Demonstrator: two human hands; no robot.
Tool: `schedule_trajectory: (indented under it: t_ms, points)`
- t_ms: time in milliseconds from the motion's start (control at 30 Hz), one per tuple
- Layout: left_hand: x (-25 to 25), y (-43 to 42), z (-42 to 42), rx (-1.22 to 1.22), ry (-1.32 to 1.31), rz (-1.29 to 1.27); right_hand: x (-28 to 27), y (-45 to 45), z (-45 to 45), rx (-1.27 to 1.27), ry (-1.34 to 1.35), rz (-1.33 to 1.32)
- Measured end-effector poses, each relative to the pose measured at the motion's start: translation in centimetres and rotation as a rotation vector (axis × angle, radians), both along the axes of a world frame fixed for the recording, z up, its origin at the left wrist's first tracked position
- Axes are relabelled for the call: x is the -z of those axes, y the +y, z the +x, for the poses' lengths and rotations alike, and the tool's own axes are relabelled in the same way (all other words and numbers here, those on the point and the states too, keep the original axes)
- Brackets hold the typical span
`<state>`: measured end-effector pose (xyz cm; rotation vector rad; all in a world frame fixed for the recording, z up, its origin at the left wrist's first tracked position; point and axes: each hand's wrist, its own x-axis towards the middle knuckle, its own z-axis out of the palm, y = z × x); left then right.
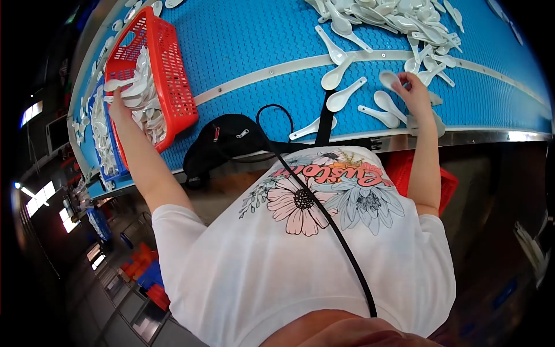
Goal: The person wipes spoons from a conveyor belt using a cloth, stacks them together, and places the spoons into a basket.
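Head view: plain white, oval-bowled spoon

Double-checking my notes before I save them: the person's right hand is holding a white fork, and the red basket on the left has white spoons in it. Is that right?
Not quite: the head view shows the right hand holding a white spoon, not a fork. The red basket on the left does have white spoons in it.

Looks like smooth, glossy ceramic on the spoons toward one o'clock; wavy-textured plastic on the counter at twelve; smooth, perforated, slightly shiny plastic on the basket at ten; shiny metal along the edge near three; soft, matt cloth on the shirt at six.
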<state>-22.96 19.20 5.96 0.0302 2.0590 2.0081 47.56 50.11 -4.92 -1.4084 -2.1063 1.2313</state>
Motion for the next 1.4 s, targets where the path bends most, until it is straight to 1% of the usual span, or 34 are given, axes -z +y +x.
schedule_trajectory:
  t_ms: [33, 67, 100, 133, 200, 233, 267, 300, 333, 400, 433, 467, 533, 567, 633, 667, 733, 767, 800, 867, 900, 933, 967, 1000, 1067, 1100, 1133, 1167, 1200, 1233, 1267, 1300, 1367, 1400]
  points:
    - [0.9, -0.7, -0.4, -0.052, 0.049, -0.310, -0.9, -0.5, 0.5, -0.093, -0.091, -0.046]
    - [1.6, -1.3, -0.8, -0.100, 0.096, -0.620, -1.2, -1.2, 0.9, -0.098, -0.097, -0.043]
    - [1.7, -0.5, 3.1, 0.082, 0.418, -0.557, -1.2, -2.1, 1.2, -0.137, -0.161, -0.020]
    - [2.7, 0.0, 4.7, 0.079, 0.412, -0.554, -0.8, -2.7, 1.4, -0.176, -0.224, 0.003]
    - [5.6, 0.2, 6.0, -0.323, 0.431, -0.929, 0.4, -3.2, 1.7, -0.187, -0.270, 0.000]
    - [7.5, -0.2, 4.5, -0.324, 0.426, -0.928, 0.4, -3.3, 1.7, -0.210, -0.289, -0.014]
    - [9.7, -0.9, 1.8, -0.202, 0.522, -1.038, 0.5, -3.3, 1.6, -0.234, -0.308, -0.028]
    - [10.9, -1.4, 0.3, -0.077, 0.618, -1.145, 0.7, -3.3, 1.5, -0.239, -0.227, -0.023]
    - [9.9, -0.9, 1.7, -0.083, 0.613, -1.144, 0.5, -3.4, 1.1, -0.244, -0.228, -0.018]
    - [7.2, 0.8, 4.6, 0.093, 0.704, -1.184, -0.2, -3.8, -0.3, -0.297, -0.229, 0.073]
    - [6.6, 1.2, 5.7, 0.084, 0.743, -1.208, -0.9, -4.2, -1.3, -0.269, -0.155, 0.017]
    - [6.4, 1.2, 5.8, 0.078, 0.739, -1.207, -1.4, -4.5, -2.4, -0.275, -0.156, 0.020]
    - [6.3, 1.0, 6.1, 0.069, 0.667, -1.203, -2.0, -5.3, -4.5, -0.478, 0.002, 0.201]
    - [6.4, 1.0, 6.2, 0.065, 0.633, -1.198, -1.8, -5.9, -5.6, -0.480, -0.002, 0.204]
    - [6.3, 1.1, 6.4, 0.087, 0.610, -1.196, -0.9, -6.8, -7.5, -0.626, -0.133, 0.395]
    - [6.2, 1.1, 6.4, 0.113, 0.590, -1.200, -0.8, -6.8, -7.7, -0.631, -0.132, 0.400]
    - [6.4, 1.1, 6.0, 0.141, 0.571, -1.210, -1.1, -6.6, -8.3, -0.677, -0.317, 0.434]
    - [6.8, 1.1, 5.6, 0.180, 0.553, -1.223, -1.6, -6.3, -8.2, -0.749, -0.424, 0.395]
    - [7.5, 1.0, 4.7, 0.177, 0.542, -1.223, -1.9, -6.0, -8.1, -0.758, -0.429, 0.395]
    - [9.0, 0.4, 2.5, 0.195, 0.462, -1.174, -2.1, -4.9, -8.1, -0.672, -0.375, 0.139]
    - [8.6, 0.7, 2.8, 0.182, 0.473, -1.198, -2.5, -4.5, -8.6, -0.685, -0.382, 0.135]
    - [7.7, 1.0, 3.8, 0.182, 0.458, -1.207, -2.8, -4.0, -9.3, -0.630, -0.329, 0.259]
    - [6.7, 1.6, 4.9, 0.172, 0.542, -1.220, -3.0, -3.7, -9.9, -0.570, -0.274, 0.378]
    - [6.2, 1.9, 5.7, 0.165, 0.628, -1.232, -2.7, -3.7, -10.6, -0.578, -0.248, 0.441]
    - [6.0, 2.0, 6.1, 0.171, 0.610, -1.211, -0.9, -3.4, -11.8, -0.676, -0.105, 0.627]
    - [6.0, 1.8, 5.9, 0.165, 0.602, -1.179, -0.5, -3.9, -11.9, -0.682, -0.101, 0.617]
    - [6.7, 1.6, 4.9, 0.159, 0.600, -1.187, -0.3, -4.1, -12.2, -0.694, -0.205, 0.627]
    - [7.6, 1.3, 3.6, 0.181, 0.570, -1.139, -0.1, -4.4, -12.5, -0.707, -0.309, 0.638]
    - [7.3, 1.2, 3.9, 0.202, 0.538, -1.090, 0.1, -4.6, -12.6, -0.718, -0.304, 0.637]
    - [6.5, 1.4, 5.1, 0.198, 0.565, -1.124, 0.1, -4.7, -12.3, -0.646, -0.276, 0.504]
    - [6.8, 1.0, 4.5, 0.194, 0.558, -1.128, 0.2, -4.7, -12.1, -0.572, -0.252, 0.370]
    - [6.9, 1.0, 4.2, 0.193, 0.552, -1.128, 0.2, -4.5, -11.9, -0.577, -0.255, 0.368]
    - [7.1, 1.1, 4.0, 0.178, 0.546, -1.148, 0.0, -3.6, -11.9, -0.587, -0.129, 0.156]
    - [7.0, 1.1, 4.0, 0.179, 0.543, -1.151, 0.0, -3.2, -12.3, -0.589, -0.130, 0.153]
